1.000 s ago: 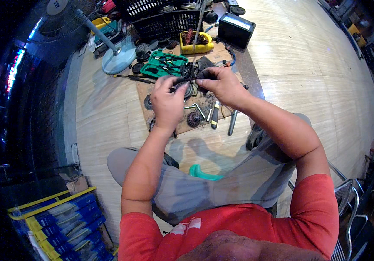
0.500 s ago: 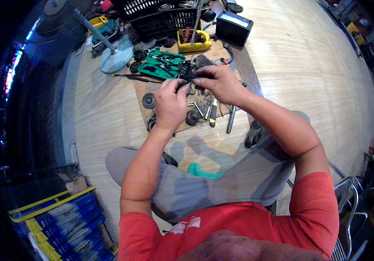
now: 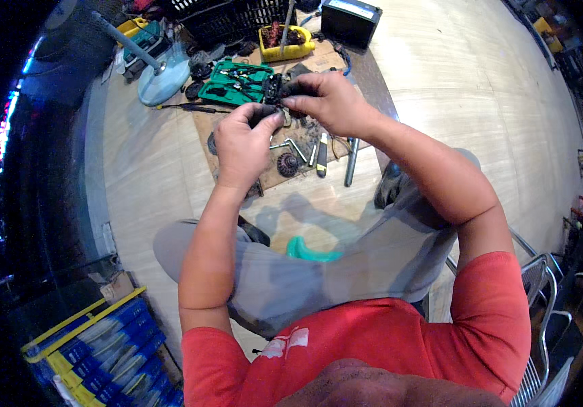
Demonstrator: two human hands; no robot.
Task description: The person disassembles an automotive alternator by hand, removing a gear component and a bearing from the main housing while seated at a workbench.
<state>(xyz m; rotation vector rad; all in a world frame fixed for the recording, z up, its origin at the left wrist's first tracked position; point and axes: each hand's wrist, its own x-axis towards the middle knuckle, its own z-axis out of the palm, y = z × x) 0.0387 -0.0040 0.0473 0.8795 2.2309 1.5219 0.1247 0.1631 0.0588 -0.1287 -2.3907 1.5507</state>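
My left hand [image 3: 245,142] is closed in a pinch, its dark-smudged thumb and fingertips meeting beside a black mechanical part [image 3: 273,88]. On the other side of that part, my right hand [image 3: 332,102] pinches with thumb and forefinger close together, also blackened. The fingertips of both hands nearly touch. Whatever small piece lies between the left fingertips is too dark to make out. Just beyond the left hand lies an open green tool case [image 3: 236,83] with pliers-like tools in it. Below the hands are a round toothed part [image 3: 288,164], a bent hex key [image 3: 297,149] and a yellow-black utility knife [image 3: 322,156].
A cardboard sheet [image 3: 204,122] covers the floor under the parts. Farther off stand a cut yellow container [image 3: 286,49], a black battery [image 3: 350,24], a black crate [image 3: 227,27] and a fan's round base [image 3: 164,81]. A metal tube [image 3: 352,163] lies to the right.
The whole view has shifted, so floor items appear higher and farther left. My hands stay together at the black part; the left now covers some of a round disc.
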